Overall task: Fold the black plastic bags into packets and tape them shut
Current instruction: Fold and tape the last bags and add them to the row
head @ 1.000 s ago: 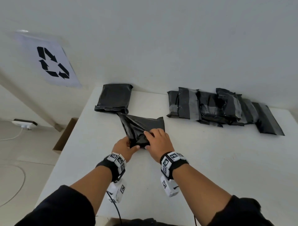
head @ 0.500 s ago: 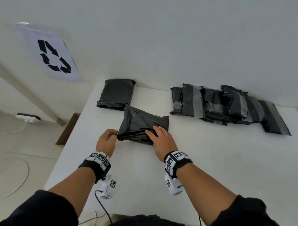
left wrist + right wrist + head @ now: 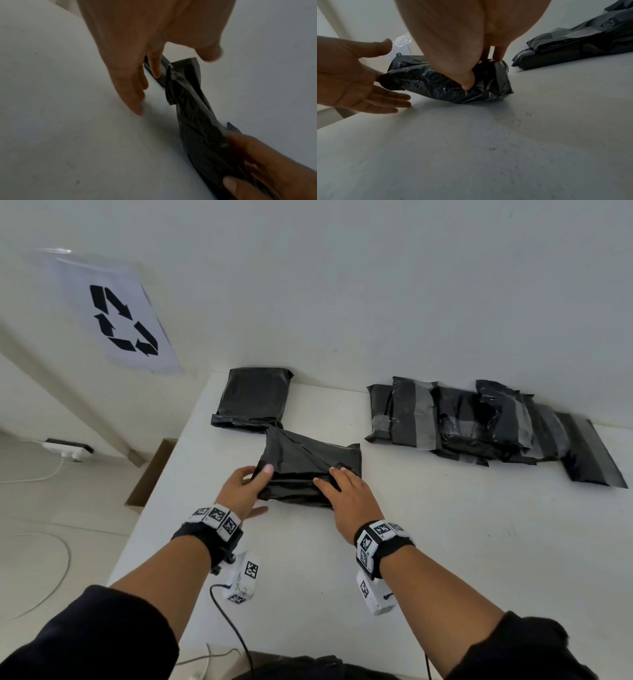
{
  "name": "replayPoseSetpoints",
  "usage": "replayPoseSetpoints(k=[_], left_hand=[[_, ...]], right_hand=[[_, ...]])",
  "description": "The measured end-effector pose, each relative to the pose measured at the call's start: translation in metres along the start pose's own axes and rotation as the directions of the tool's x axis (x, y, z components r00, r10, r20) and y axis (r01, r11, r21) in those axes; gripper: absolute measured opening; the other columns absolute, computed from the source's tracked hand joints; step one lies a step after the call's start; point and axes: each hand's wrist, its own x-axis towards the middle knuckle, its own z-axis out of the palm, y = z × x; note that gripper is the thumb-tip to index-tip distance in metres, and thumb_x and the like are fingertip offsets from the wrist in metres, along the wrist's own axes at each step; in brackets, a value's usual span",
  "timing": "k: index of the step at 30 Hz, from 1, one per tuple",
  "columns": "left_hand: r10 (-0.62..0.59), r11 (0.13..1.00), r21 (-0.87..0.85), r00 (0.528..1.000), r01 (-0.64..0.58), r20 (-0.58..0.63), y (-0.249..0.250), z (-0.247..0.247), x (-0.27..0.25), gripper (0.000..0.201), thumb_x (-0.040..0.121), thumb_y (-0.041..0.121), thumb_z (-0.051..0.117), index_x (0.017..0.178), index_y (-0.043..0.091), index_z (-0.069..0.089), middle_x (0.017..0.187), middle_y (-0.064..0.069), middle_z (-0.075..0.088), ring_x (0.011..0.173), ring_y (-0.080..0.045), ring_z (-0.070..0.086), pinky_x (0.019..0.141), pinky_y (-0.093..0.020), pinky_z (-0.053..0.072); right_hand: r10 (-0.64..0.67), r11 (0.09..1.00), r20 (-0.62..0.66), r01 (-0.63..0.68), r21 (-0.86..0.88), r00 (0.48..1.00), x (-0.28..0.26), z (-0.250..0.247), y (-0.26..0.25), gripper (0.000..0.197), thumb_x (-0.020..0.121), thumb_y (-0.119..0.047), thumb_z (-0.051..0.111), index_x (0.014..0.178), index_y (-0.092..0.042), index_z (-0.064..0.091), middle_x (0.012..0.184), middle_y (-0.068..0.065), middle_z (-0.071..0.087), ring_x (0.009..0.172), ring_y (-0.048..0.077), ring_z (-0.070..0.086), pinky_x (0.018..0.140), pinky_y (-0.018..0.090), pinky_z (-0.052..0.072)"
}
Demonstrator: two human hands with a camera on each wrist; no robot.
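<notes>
Right hand (image 3: 346, 496): fingers on top of the bag (image 3: 310, 463), thumb dug into its near face, so it is clamped on the bundle. Left hand (image 3: 241, 491): flat and spread, palm against the bag's left end, thumb over the top edge, other fingers straight along the table (image 3: 445, 542); gripping nothing.

Bag sits near the middle of the table, far corner touching the stack of unfolded bags (image 3: 255, 402) by the wall.

Step in hand, as judged: squaring a half-made packet. To do well: keep the right hand's weight on the fold so it cannot spring open; push the left end in straight to flatten the loose tail; press air out toward the open side before taping. No tape roll seen in any view.

Appearance: thin, glossy, heavily creased black film, puffy, uneven edges, one corner sticking out at left. Will likely slip and unfold if released.

Finished taped packets (image 3: 479, 422) lie overlapping along the wall, right, well apart.
</notes>
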Motion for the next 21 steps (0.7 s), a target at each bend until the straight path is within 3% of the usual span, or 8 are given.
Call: replayPoseSetpoints(k=[3, 6, 9, 12, 15, 16, 18, 21], left_hand=[[0.013, 0.998, -0.067, 0.996, -0.007, 0.084, -0.004, 0.015, -0.004, 0.034, 0.083, 0.009, 0.076, 0.112, 0.013, 0.059, 0.105, -0.011, 0.067, 0.085, -0.025, 0.068, 0.066, -0.031, 0.057], [0.045, 0.999, -0.027, 0.999, -0.046, -0.027, 0.001, 0.015, -0.003, 0.016, 0.082, -0.009, 0.069, 0.088, 0.005, 0.064, 0.086, -0.013, 0.064, 0.071, -0.020, 0.059, 0.056, -0.019, 0.052], [0.050, 0.998, -0.030, 0.995, -0.052, -0.089, 0.004, -0.003, -0.001, 0.016, 0.077, -0.010, 0.072, 0.082, 0.004, 0.065, 0.078, -0.012, 0.065, 0.069, -0.020, 0.060, 0.064, -0.023, 0.051], [0.004, 1.000, -0.013, 0.995, -0.006, -0.103, 0.003, -0.022, -0.006, 0.015, 0.079, -0.008, 0.070, 0.078, 0.006, 0.064, 0.068, -0.007, 0.060, 0.057, -0.015, 0.052, 0.053, -0.019, 0.048], [0.039, 0.997, 0.069, 0.986, -0.028, -0.164, 0.001, -0.035, -0.006, 0.009, 0.081, 0.006, 0.063, 0.074, 0.011, 0.059, 0.073, -0.010, 0.056, 0.058, -0.018, 0.047, 0.054, -0.025, 0.042], [0.101, 0.983, 0.171, 0.975, -0.067, -0.198, 0.002, -0.036, -0.006, 0.006, 0.079, 0.012, 0.063, 0.075, 0.012, 0.058, 0.075, -0.010, 0.057, 0.061, -0.021, 0.049, 0.058, -0.028, 0.043], [0.247, 0.910, 0.392, 0.937, -0.135, -0.249, 0.003, -0.033, -0.008, 0.007, 0.082, 0.017, 0.067, 0.082, 0.013, 0.061, 0.080, -0.006, 0.062, 0.072, -0.023, 0.056, 0.069, -0.032, 0.046], [0.409, 0.824, 0.517, 0.874, -0.231, -0.263, 0.011, -0.017, -0.014, 0.010, 0.087, 0.018, 0.066, 0.095, 0.018, 0.061, 0.092, 0.002, 0.063, 0.079, -0.017, 0.059, 0.077, -0.030, 0.045]], right_hand=[[-0.014, 1.000, 0.022, 0.015, -0.017, 1.000, -0.001, -0.003, 0.002, 0.073, 0.088, 0.007, 0.048, 0.151, -0.027, 0.037, 0.157, 0.012, 0.029, 0.146, 0.034, 0.022, 0.120, 0.042, 0.023], [-0.033, 0.999, 0.049, 0.034, -0.024, 0.998, -0.002, -0.009, 0.006, 0.075, 0.088, 0.009, 0.046, 0.152, -0.027, 0.034, 0.159, 0.011, 0.026, 0.148, 0.033, 0.019, 0.120, 0.040, 0.020], [-0.052, 0.998, 0.046, 0.053, -0.026, 0.998, -0.002, -0.011, 0.007, 0.075, 0.086, 0.011, 0.047, 0.151, -0.025, 0.037, 0.158, 0.012, 0.029, 0.147, 0.033, 0.021, 0.120, 0.040, 0.020], [-0.069, 0.997, 0.014, 0.070, -0.045, 0.998, 0.000, -0.007, 0.007, 0.074, 0.079, 0.014, 0.049, 0.143, -0.023, 0.049, 0.153, 0.015, 0.038, 0.144, 0.036, 0.029, 0.117, 0.047, 0.027], [-0.005, 1.000, -0.175, 0.003, -0.012, 0.985, 0.000, -0.004, 0.005, 0.061, 0.067, 0.011, 0.058, 0.117, -0.023, 0.068, 0.131, 0.014, 0.055, 0.121, 0.038, 0.051, 0.094, 0.048, 0.046], [0.050, 0.999, -0.240, -0.051, 0.003, 0.969, 0.001, -0.006, 0.002, 0.053, 0.067, 0.005, 0.062, 0.111, -0.024, 0.071, 0.121, 0.011, 0.057, 0.107, 0.036, 0.055, 0.083, 0.043, 0.047], [0.184, 0.983, -0.259, -0.183, 0.031, 0.948, 0.005, -0.012, -0.008, 0.039, 0.080, -0.015, 0.065, 0.117, -0.026, 0.067, 0.111, 0.006, 0.054, 0.095, 0.031, 0.055, 0.074, 0.038, 0.043], [0.443, 0.897, 0.017, -0.443, -0.004, 0.896, 0.014, -0.017, -0.018, 0.053, 0.092, -0.058, 0.051, 0.137, -0.029, 0.048, 0.125, 0.007, 0.044, 0.111, 0.030, 0.047, 0.087, 0.041, 0.045]])
